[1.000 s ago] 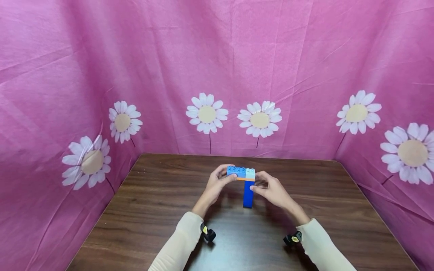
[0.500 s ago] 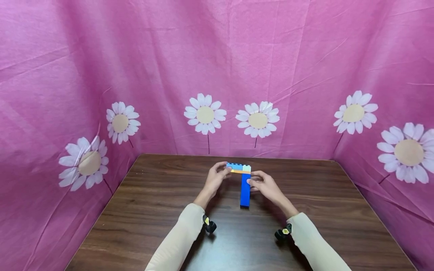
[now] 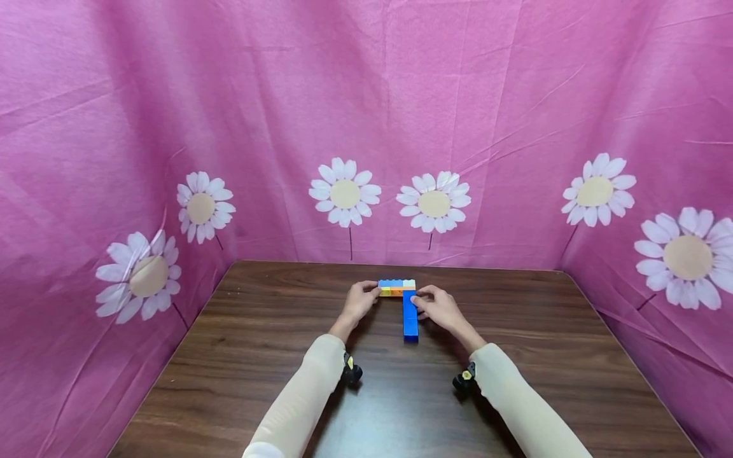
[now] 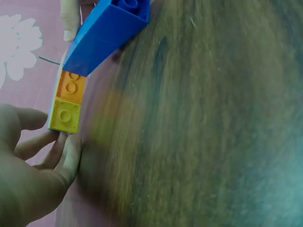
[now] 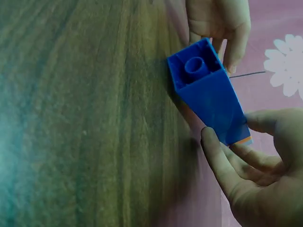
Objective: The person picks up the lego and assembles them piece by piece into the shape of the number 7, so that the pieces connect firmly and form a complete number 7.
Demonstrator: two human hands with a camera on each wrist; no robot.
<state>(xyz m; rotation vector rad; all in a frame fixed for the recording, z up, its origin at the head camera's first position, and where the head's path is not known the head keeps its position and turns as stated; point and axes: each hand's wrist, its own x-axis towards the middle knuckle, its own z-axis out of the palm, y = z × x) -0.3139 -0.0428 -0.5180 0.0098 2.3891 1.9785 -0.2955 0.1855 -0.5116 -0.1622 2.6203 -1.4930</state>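
Note:
Both hands hold one toy building-brick assembly shaped like an upside-down L. Its dark blue column (image 3: 410, 318) points toward the person, and the hollow underside shows in both wrist views. Along the top bar sit a light blue brick (image 3: 390, 284) and a pale brick (image 3: 409, 284). Below them are a yellow brick (image 4: 65, 116) and an orange brick (image 4: 71, 87). My left hand (image 3: 359, 302) pinches the bar's left end beside the yellow brick. Thumb and fingers of my right hand (image 5: 255, 163) grip the column near the bar. Whether the assembly touches the table cannot be told.
A dark wooden table (image 3: 258, 356) lies beneath the hands. Pink cloth (image 3: 286, 114) printed with white daisies hangs around its back and sides. A black camera (image 3: 352, 372) sits on the left wrist, another camera (image 3: 464, 378) on the right.
The assembly has tilted, so its studded top faces away and the yellow and orange bricks show more. Both hands have moved with it, slightly leftward in the head view, keeping hold.

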